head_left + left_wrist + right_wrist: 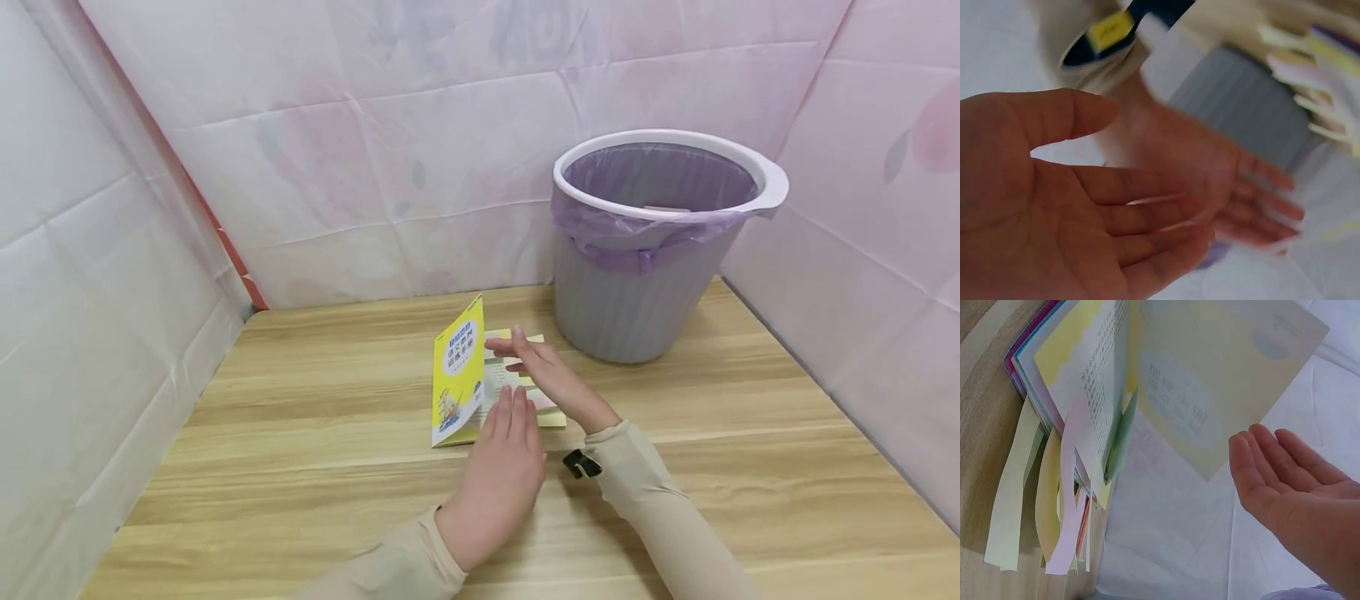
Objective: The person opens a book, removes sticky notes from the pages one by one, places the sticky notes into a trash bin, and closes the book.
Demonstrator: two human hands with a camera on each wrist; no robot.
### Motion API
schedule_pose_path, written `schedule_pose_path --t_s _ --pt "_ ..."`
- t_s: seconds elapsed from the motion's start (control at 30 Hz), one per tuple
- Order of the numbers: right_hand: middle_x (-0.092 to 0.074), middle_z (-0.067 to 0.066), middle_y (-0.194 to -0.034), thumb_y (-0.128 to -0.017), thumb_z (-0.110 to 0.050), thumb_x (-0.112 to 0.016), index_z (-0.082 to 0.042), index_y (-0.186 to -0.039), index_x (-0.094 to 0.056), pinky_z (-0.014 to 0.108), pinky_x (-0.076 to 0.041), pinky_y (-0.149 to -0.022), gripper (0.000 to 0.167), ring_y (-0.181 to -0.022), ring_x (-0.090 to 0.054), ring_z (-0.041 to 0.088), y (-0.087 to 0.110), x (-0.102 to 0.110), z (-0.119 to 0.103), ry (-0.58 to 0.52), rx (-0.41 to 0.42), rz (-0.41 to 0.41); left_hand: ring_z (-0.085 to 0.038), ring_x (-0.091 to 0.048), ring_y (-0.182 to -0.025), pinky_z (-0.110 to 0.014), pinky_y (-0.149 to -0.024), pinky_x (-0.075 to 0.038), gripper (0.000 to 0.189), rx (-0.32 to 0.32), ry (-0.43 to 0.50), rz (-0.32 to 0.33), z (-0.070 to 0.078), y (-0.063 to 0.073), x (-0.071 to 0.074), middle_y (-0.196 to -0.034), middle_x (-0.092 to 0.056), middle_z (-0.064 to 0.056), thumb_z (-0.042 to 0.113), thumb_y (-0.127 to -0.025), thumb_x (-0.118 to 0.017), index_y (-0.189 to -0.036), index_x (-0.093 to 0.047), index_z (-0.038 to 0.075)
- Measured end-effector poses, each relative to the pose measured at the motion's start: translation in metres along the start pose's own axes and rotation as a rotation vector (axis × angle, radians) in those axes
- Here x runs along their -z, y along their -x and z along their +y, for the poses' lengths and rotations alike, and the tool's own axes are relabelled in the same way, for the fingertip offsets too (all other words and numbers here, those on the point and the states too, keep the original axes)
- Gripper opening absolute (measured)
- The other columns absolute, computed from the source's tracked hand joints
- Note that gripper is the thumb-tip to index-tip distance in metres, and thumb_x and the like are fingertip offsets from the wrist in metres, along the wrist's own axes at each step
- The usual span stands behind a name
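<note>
Work over the yellow Chinese-printed booklet (463, 385), open near the middle of the wooden surface (315, 467), with the cover (1229, 375) raised on its left side and paper tabs (1067, 506) jutting from the right edge of the pages (1100, 369). Holding nothing in either hand: on the left hand (506, 471), fingers nearly straight and close together by the lower pages; on the right hand (553, 379), fingers extended, slightly spread, just beside the raised cover. Hard to tell whether touching paper yet. For what looks like opening the booklet wider, best to steady the lower pages lightly with the left fingers, then meet the cover with flat right fingers, pushing leftward and down. Go gently, so as not to crease the thin cover. Avoid brushing the tabs, probably easy to bend or pull loose
</note>
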State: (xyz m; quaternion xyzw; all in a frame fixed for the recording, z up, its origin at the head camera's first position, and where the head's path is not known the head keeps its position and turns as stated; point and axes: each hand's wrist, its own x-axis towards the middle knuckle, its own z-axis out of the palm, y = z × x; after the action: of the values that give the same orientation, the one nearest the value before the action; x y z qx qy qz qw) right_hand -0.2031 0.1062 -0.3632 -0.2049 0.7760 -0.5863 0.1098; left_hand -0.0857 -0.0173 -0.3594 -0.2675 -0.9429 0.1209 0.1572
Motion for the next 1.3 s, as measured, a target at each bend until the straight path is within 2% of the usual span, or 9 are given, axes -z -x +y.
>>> schedule_pose_path --t_s 0.2,0.4,0.5,0.6,0.7,0.77,0.93,1.07,1.3 --pt "-0.048 0.01 -0.143 -0.104 -0.051 -0.02 -0.01 -0.14 -0.049 0.053 -0.032 -0.107 0.062 -0.132 -0.042 0.037 0.0 0.001 0.0 0.021 0.024 -0.052 -0.036 -0.041 -0.134 -0.037 -0.107 -0.037 0.047 0.049 -0.034 -0.066 0.012 -0.007 -0.031 -0.142 -0.045 -0.024 0.025 -0.1 -0.049 -0.136 -0.048 -0.005" --pt "-0.047 0.01 -0.144 -0.104 -0.049 -0.022 -0.007 -0.141 -0.047 0.052 -0.03 -0.109 0.061 -0.132 -0.043 0.031 -0.002 0.0 0.004 0.065 0.073 -0.065 -0.033 -0.044 -0.132 -0.037 -0.107 -0.037 0.045 0.169 -0.083 -0.103 -0.002 -0.022 -0.055 -0.14 -0.049 -0.019 0.027 -0.1 -0.048 -0.135 -0.051 -0.002" --pt "-0.047 0.019 -0.142 -0.106 -0.035 -0.033 0.002 -0.139 -0.046 0.054 -0.033 -0.107 0.051 -0.13 -0.044 0.037 -0.004 -0.001 0.013 0.221 0.096 -0.003 -0.034 -0.043 -0.132 -0.038 -0.107 -0.036 0.047 0.21 -0.069 -0.118 -0.012 -0.026 -0.06 -0.14 -0.049 -0.02 0.026 -0.099 -0.049 -0.136 -0.049 -0.002" --pt "-0.044 0.028 -0.14 -0.102 -0.02 -0.048 0.01 -0.135 -0.046 0.055 -0.033 -0.107 0.044 -0.129 -0.043 0.042 -0.004 -0.003 0.024 0.5 0.071 0.019 -0.036 -0.04 -0.134 -0.041 -0.109 -0.033 0.051 0.232 -0.052 -0.156 -0.021 -0.027 -0.059 -0.142 -0.046 -0.021 0.027 -0.098 -0.051 -0.139 -0.046 -0.003" --pt "-0.039 0.031 -0.143 -0.093 -0.019 -0.064 0.011 -0.133 -0.047 0.054 -0.031 -0.108 0.053 -0.132 -0.038 0.044 -0.002 -0.007 0.032 0.717 0.019 -0.076 -0.039 -0.036 -0.136 -0.043 -0.112 -0.029 0.056 0.246 -0.024 -0.215 -0.028 -0.027 -0.059 -0.145 -0.042 -0.022 0.03 -0.098 -0.05 -0.142 -0.041 -0.003" --pt "-0.036 0.029 -0.146 -0.087 -0.022 -0.072 0.009 -0.134 -0.047 0.055 -0.03 -0.108 0.062 -0.134 -0.036 0.044 0.0 -0.01 0.034 0.781 -0.025 -0.15 -0.039 -0.034 -0.137 -0.044 -0.113 -0.027 0.057 0.263 0.007 -0.239 -0.032 -0.026 -0.06 -0.146 -0.039 -0.023 0.029 -0.098 -0.051 -0.143 -0.039 -0.004" --pt "-0.037 0.024 -0.148 -0.078 -0.025 -0.081 0.004 -0.133 -0.051 0.061 -0.027 -0.107 0.069 -0.136 -0.035 0.041 0.004 -0.015 0.036 0.827 -0.133 -0.201 -0.041 -0.03 -0.139 -0.047 -0.114 -0.022 0.053 0.326 0.083 -0.278 -0.045 -0.022 -0.067 -0.148 -0.035 -0.025 0.021 -0.099 -0.047 -0.144 -0.036 -0.005" --pt "-0.041 0.022 -0.146 -0.078 -0.023 -0.081 0.002 -0.129 -0.054 0.062 -0.027 -0.106 0.064 -0.136 -0.036 0.04 0.007 -0.016 0.039 0.856 -0.16 -0.213 -0.042 -0.031 -0.138 -0.047 -0.114 -0.022 0.052 0.377 0.124 -0.293 -0.056 -0.016 -0.075 -0.146 -0.037 -0.027 0.019 -0.098 -0.049 -0.143 -0.037 -0.006" --pt "-0.039 0.022 -0.147 -0.078 -0.024 -0.08 0.003 -0.131 -0.052 0.063 -0.024 -0.108 0.066 -0.137 -0.033 0.04 0.009 -0.016 0.038 0.85 -0.181 -0.212 -0.046 -0.038 -0.132 -0.051 -0.11 -0.029 0.051 0.393 0.167 -0.272 -0.074 -0.007 -0.09 -0.139 -0.044 -0.032 0.018 -0.096 -0.054 -0.137 -0.043 -0.01"
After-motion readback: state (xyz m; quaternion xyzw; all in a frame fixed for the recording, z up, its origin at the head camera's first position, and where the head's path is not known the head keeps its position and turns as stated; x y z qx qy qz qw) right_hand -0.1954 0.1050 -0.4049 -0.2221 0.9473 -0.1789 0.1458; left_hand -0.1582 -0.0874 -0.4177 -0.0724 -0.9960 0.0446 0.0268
